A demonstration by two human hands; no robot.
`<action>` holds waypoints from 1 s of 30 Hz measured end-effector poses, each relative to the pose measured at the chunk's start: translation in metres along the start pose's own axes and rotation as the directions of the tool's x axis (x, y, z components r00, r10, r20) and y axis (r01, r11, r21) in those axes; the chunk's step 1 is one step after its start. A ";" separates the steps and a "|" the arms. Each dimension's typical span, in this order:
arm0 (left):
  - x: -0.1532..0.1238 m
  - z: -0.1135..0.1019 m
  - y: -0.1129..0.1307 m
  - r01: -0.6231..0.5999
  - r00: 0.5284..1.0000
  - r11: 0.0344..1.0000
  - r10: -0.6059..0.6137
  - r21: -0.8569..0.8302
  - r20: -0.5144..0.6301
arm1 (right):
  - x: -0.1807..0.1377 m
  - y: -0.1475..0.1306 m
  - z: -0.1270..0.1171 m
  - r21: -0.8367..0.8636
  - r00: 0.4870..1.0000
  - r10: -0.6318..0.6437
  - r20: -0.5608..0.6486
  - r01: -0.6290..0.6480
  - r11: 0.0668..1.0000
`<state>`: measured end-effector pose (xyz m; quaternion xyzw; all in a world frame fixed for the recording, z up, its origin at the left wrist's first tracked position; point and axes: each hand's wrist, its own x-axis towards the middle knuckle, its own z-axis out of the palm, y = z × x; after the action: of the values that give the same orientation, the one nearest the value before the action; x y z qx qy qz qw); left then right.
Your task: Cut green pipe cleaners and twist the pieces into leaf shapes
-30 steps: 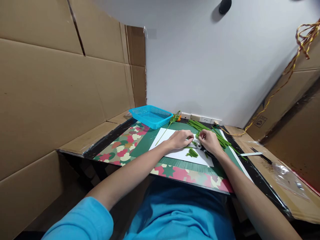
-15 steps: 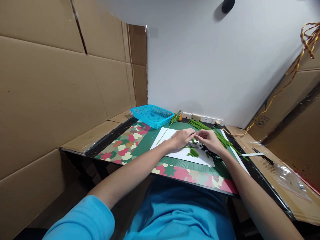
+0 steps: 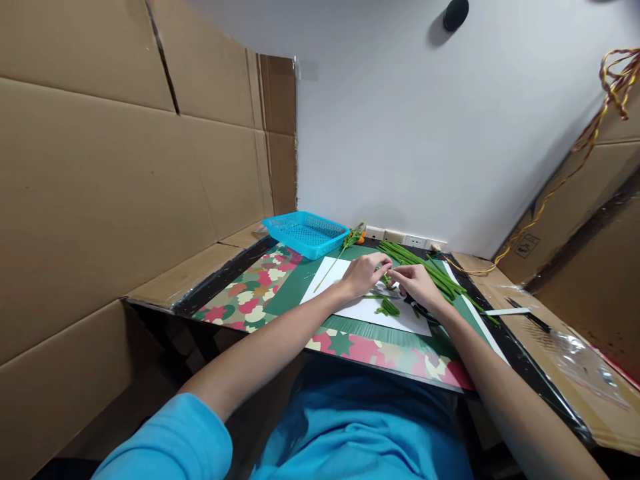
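Observation:
My left hand and my right hand meet over a white sheet of paper. Both have their fingertips pinched together around a short green pipe cleaner piece, partly hidden by the fingers. Just below them on the paper lies a small pile of cut green pipe cleaner pieces. Dark-handled scissors rest under my right hand, mostly covered. Beyond that hand, a bundle of long green pipe cleaners stretches diagonally across the mat.
A blue plastic basket stands at the back left. Beside it lies a green stem with orange blossoms. On the right are a white strip, a black pen-like tool and a clear plastic bag. Cardboard walls flank the table.
My fingers have shifted slightly around the green piece, and my left fingertips have lifted and parted a little from the right ones. The things on the table stay in place.

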<state>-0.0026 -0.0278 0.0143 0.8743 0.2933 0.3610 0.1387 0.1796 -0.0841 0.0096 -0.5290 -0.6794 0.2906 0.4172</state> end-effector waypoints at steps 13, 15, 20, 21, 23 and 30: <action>0.006 0.005 -0.004 0.106 0.994 0.954 -0.113 -0.281 -0.008 | 0.003 0.001 0.002 0.365 0.990 0.095 -0.107 -0.050 0.930; 0.005 0.002 -0.003 0.066 0.997 0.989 -0.072 -0.132 -0.042 | 0.003 0.001 0.002 0.356 0.990 0.087 -0.107 -0.044 0.934; 0.002 -0.003 0.002 0.000 0.999 0.996 0.003 0.089 -0.035 | 0.002 -0.004 0.000 0.352 0.986 0.106 -0.131 -0.053 0.934; 0.002 -0.003 0.003 -0.003 1.000 0.994 0.005 0.113 -0.023 | 0.002 -0.004 0.000 0.352 0.984 0.114 -0.137 -0.059 0.934; 0.002 -0.004 0.004 -0.009 1.000 0.989 0.010 0.150 -0.003 | 0.002 -0.006 -0.001 0.354 0.982 0.124 -0.142 -0.067 0.933; 0.002 0.000 0.007 0.026 1.000 0.974 -0.024 0.224 -0.010 | 0.003 -0.004 0.001 0.418 0.980 0.146 -0.137 -0.076 0.905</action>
<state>0.0013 -0.0326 0.0190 0.8794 0.3436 0.3268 0.0426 0.1763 -0.0822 0.0126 -0.4897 -0.5351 0.4054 0.5564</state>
